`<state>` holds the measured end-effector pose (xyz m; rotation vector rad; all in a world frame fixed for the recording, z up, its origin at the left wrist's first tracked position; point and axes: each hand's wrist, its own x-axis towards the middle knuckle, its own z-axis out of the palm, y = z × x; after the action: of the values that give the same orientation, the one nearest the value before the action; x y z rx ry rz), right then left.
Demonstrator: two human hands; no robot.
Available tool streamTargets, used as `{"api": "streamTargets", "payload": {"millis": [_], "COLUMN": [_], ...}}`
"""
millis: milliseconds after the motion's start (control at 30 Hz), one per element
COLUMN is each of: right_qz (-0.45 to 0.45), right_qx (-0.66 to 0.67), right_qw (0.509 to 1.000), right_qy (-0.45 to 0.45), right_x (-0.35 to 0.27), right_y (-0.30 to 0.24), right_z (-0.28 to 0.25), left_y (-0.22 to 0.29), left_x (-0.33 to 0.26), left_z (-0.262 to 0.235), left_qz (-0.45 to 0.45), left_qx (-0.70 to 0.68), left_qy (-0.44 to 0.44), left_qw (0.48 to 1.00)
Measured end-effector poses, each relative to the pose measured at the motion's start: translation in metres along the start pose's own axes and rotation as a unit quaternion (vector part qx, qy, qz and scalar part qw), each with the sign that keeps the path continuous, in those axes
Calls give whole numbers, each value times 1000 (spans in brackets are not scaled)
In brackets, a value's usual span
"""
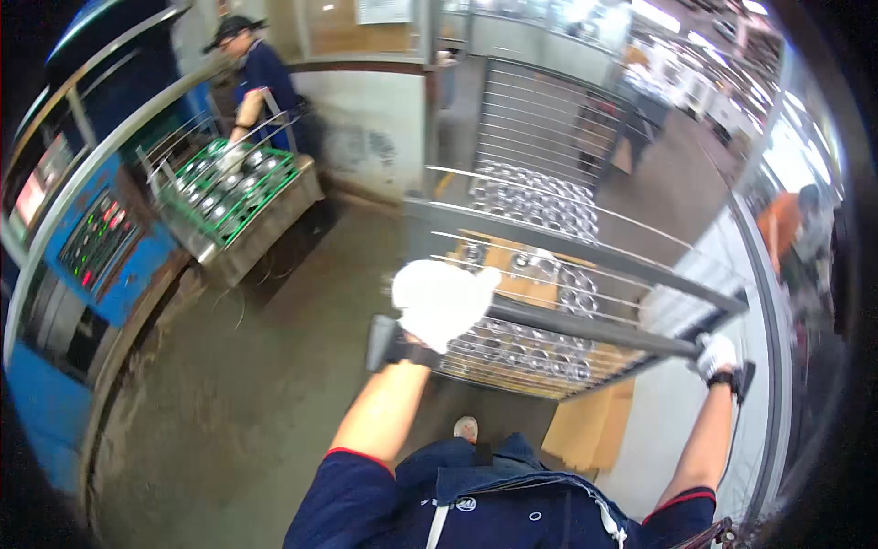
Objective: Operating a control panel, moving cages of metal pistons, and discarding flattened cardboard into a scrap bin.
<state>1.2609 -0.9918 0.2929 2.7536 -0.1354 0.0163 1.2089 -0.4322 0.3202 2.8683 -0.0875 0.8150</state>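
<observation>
At the near edge of the wire cart (549, 247), my gloved left hand (442, 302) and right hand (716, 355) are both closed around its grey handle bar (585, 328), which runs crosswise before me, the cart's load of metal rings (535, 197) straight ahead.

Overhead lighting is bright with glare at upper right; motion blur throughout; fisheye edges curve and darken.

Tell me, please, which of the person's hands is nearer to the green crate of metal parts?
Left. The left hand sits on the wire cart's handle bar, closer to the green crate at upper left. The right hand holds the bar's far end, farther away.
</observation>
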Motion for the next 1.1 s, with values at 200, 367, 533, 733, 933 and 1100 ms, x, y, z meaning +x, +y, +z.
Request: {"api": "streamTargets", "payload": {"millis": [200,367,533,733,933,1100], "right_qz": [-29,-49,-14,-62,-36,-53], "right_qx": [11,27,34,47,80,108], "right_qw": [1000,998,999,996,996,992], "right_qy": [1,8,22,35,34,32], "right_x": [-3,2,-5,-15,-51,-90], "right_y": [-27,-22,-19,-53,-72,-77], "right_z": [-22,-11,-15,-30,-50,-73], "left_y": [6,-11,11,19,7,-6], "left_x": [-9,-31,-43,-67,-74,-87], "left_z": [-17,-16,-25,-23,-22,-35], "left_qz": [-51,-78,-112,-120,-125,-123], "left_qx": [118,138,204,223,195,170], "left_qy": [-111,-104,-124,-93,-116,-112], "left_qw": [986,982,965,963,966,971]}}
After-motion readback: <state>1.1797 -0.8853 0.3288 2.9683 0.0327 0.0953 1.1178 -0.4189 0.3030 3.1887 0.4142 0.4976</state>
